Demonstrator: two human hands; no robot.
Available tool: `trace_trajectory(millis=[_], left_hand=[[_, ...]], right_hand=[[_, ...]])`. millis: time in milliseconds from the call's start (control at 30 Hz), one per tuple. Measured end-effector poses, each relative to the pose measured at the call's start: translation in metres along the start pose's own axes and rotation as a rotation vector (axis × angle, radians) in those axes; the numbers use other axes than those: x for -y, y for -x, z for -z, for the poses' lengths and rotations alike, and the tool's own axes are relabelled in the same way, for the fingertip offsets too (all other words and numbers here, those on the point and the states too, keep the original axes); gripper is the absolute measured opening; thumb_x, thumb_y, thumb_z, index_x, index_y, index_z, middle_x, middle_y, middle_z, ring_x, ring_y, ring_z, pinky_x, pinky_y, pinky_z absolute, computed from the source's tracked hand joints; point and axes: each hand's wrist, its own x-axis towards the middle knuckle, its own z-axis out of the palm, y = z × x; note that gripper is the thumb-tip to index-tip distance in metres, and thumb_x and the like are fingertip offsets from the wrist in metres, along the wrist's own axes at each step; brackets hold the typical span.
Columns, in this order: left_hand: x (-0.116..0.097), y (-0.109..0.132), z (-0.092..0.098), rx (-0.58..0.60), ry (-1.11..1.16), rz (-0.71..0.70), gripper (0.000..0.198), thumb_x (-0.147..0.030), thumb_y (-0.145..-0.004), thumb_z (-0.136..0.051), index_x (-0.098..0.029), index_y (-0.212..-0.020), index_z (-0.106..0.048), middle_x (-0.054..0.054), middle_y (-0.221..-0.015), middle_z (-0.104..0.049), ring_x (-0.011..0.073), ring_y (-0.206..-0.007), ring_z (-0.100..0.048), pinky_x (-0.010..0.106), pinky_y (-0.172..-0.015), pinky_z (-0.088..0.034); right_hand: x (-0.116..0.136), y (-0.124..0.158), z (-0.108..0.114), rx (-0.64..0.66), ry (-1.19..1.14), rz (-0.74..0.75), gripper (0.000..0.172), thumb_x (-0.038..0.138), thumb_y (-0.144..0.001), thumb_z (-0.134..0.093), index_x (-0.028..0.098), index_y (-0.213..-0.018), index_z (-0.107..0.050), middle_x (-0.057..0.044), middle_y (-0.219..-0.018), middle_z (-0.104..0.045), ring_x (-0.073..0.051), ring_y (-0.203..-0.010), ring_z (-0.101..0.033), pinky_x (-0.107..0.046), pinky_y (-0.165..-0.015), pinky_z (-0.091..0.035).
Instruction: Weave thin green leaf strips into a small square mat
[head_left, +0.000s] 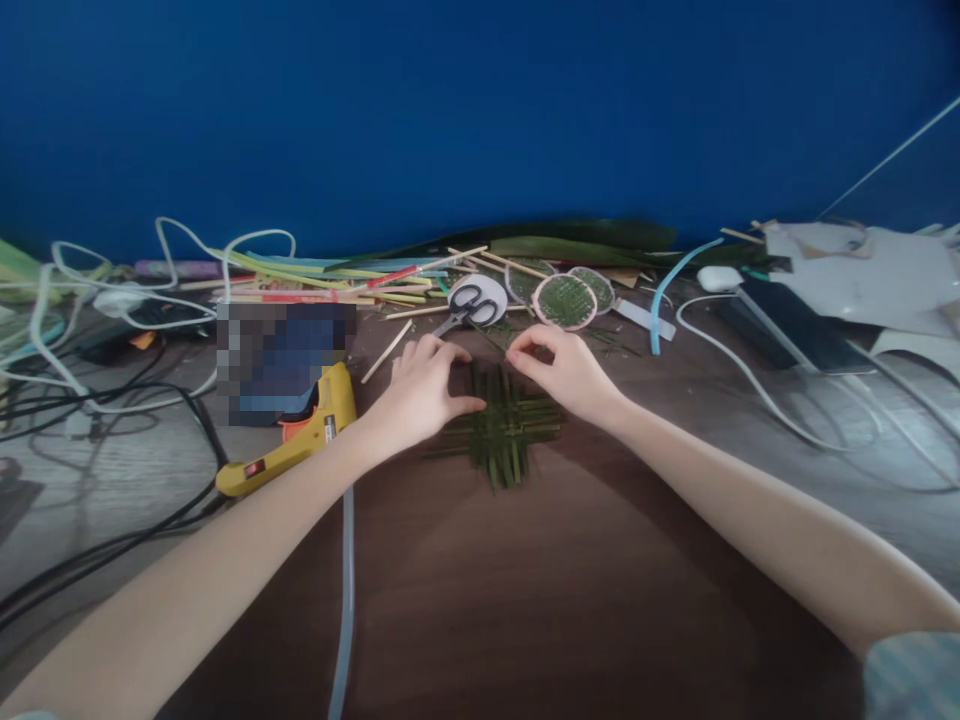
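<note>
A small mat of woven green leaf strips (508,440) lies on the brown table, its loose strip ends sticking out on several sides. My left hand (421,392) is at its upper left, fingers apart, with the thumb tip touching the mat's left edge. Over the mat's upper right, my right hand (564,372) pinches thumb and forefinger together at what looks like the end of a thin leaf strip; the fingertips hide most of it. Beyond my hands lie grey-handled scissors (466,306) and a round pink-rimmed piece with green weaving (565,302).
A yellow glue gun (300,455) lies left of my left forearm, beside a partly blurred dark device (289,355). White cables (757,390) and a phone (806,325) are at the right. Wooden sticks (386,350), coloured strips and long leaves (592,240) line the blue back wall.
</note>
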Motion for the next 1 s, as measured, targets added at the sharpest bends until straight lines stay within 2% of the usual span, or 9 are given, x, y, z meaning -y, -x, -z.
trace_trajectory(millis=[267,633,800,1000], left_hand=[[0.0,-0.001,0.0,-0.004,0.04,-0.001,0.048,-0.04,-0.066,-0.068,-0.017,-0.105,-0.051,0.008,-0.103,-0.047,0.0274,-0.101,-0.044,0.042,-0.087,-0.037],[-0.002,0.009,-0.008,-0.156,-0.036,-0.091,0.039,-0.031,-0.069,-0.068,-0.019,-0.097,-0.045,0.006,-0.1,-0.045,0.0236,-0.097,-0.044,0.039,-0.084,-0.037],[-0.003,0.014,-0.01,-0.202,-0.08,-0.146,0.032,-0.028,-0.073,-0.064,-0.02,-0.098,-0.044,0.006,-0.102,-0.048,0.0252,-0.099,-0.043,0.04,-0.084,-0.035],[-0.006,0.017,-0.011,-0.231,-0.089,-0.221,0.029,-0.023,-0.074,-0.064,-0.02,-0.094,-0.044,0.005,-0.099,-0.054,0.0243,-0.098,-0.045,0.036,-0.08,-0.035]], right_hand=[[0.002,0.001,0.0,-0.01,-0.008,0.011,0.011,0.024,-0.076,-0.053,0.018,-0.07,-0.059,-0.004,-0.077,-0.064,-0.017,-0.075,-0.055,-0.03,-0.069,-0.041],[0.001,0.004,-0.001,0.014,-0.16,-0.036,0.009,0.023,-0.079,-0.049,0.017,-0.08,-0.055,-0.001,-0.064,-0.062,-0.014,-0.063,-0.058,-0.028,-0.065,-0.044],[0.004,0.005,-0.002,0.054,-0.059,-0.003,0.009,0.023,-0.077,-0.052,0.017,-0.077,-0.059,-0.001,-0.066,-0.061,-0.013,-0.059,-0.053,-0.027,-0.059,-0.041],[0.0,0.004,-0.003,0.054,-0.025,0.021,0.01,0.022,-0.077,-0.052,0.017,-0.078,-0.061,0.0,-0.065,-0.061,-0.012,-0.058,-0.052,-0.025,-0.059,-0.039]])
